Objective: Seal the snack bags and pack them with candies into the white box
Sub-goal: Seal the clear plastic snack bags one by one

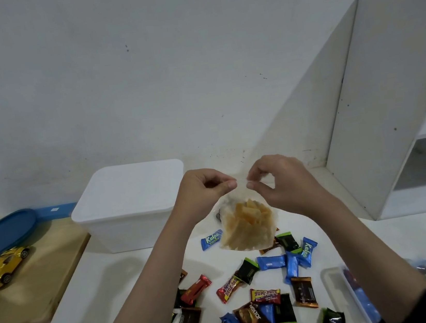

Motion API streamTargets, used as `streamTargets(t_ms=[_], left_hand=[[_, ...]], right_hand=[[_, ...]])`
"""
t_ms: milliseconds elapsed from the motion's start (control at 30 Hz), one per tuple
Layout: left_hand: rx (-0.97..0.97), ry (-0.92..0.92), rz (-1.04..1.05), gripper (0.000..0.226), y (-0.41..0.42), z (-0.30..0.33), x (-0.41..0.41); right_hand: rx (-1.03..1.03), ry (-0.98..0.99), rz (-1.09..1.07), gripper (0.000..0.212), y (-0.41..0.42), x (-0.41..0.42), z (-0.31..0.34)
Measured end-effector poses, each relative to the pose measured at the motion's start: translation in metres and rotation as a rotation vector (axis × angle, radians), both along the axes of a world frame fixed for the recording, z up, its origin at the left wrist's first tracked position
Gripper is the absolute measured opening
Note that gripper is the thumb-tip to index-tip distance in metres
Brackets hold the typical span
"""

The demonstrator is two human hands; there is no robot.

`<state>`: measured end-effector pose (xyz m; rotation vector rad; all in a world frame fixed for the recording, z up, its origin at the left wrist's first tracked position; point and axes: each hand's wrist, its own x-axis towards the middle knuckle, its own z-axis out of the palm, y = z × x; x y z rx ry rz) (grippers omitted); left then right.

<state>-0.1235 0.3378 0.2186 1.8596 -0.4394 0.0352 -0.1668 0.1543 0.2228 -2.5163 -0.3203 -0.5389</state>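
Scattering candies [264,295] cover white table [108,283] against wall [141,76].

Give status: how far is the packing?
Done: nothing visibly packed; the white box has its lid on. In hand: left hand and right hand pinch the top of a snack bag. Left: candies lie loose on the table.

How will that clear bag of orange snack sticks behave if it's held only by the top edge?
The clear snack bag looks thin and floppy; its top stretches between the left hand and right hand, so it would probably sag. The sticks sit low inside, so it likely hangs bottom-heavy. They may break if squeezed.
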Motion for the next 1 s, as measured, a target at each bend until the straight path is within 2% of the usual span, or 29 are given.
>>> streamTargets(t_ms=[133, 267, 500, 800, 1000], left_hand=[[-0.053, 0.010, -0.031, 0.006, 0.003, 0.004, 0.001], [0.018, -0.011, -0.068, 0.008, 0.004, 0.008, 0.002], [0.085, -0.150, 0.045, 0.022, -0.003, 0.005, 0.006], [0.098, -0.147, 0.000, 0.013, -0.009, 0.006, 0.007], [0.120, -0.177, -0.048, 0.007, -0.006, 0.008, 0.003]], right_hand=[[0.070, -0.003, 0.020, 0.007, 0.002, 0.004, -0.002], [0.111, 0.000, 0.032, 0.007, 0.000, 0.006, -0.002], [0.154, 0.048, 0.057, 0.008, 0.003, 0.007, 0.002], [0.176, -0.052, 0.045, 0.014, 0.007, 0.011, -0.001], [0.175, -0.123, 0.090, 0.005, 0.006, 0.013, -0.009]])
